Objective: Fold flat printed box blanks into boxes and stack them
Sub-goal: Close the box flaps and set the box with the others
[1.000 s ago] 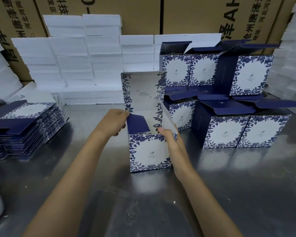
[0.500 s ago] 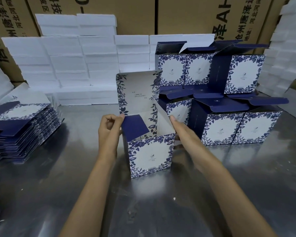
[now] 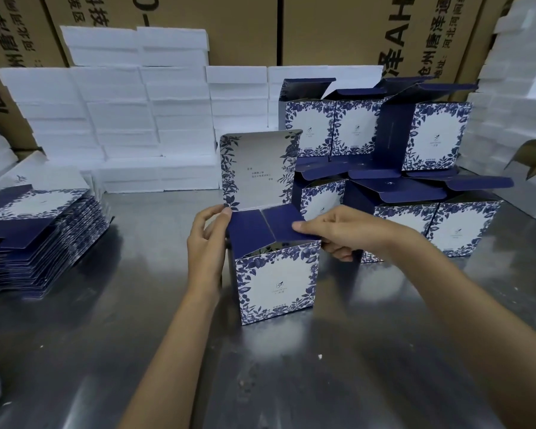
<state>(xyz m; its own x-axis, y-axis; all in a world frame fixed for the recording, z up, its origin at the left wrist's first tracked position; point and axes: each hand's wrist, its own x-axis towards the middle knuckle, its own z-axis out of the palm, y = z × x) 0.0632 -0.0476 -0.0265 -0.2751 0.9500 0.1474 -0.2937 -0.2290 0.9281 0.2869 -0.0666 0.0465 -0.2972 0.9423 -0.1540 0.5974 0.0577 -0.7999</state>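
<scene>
Box upright between both hands — left hand fingers curled at its side flap, right hand pinching the other flap, seemingly. Light, creasable card — hold by the edges.

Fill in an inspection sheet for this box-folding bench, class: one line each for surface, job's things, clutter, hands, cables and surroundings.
Surface: steel table, shiny, small white speck.
Job's things: box upright, lid up, side flaps folded in; flat blanks stacked left; folded boxes stacked in two tiers, right.
Clutter: nothing seen.
Hands: left hand holds left flap; right hand presses right flap.
Cables: nothing seen.
Surroundings: white foam blocks, brown cartons behind.
</scene>
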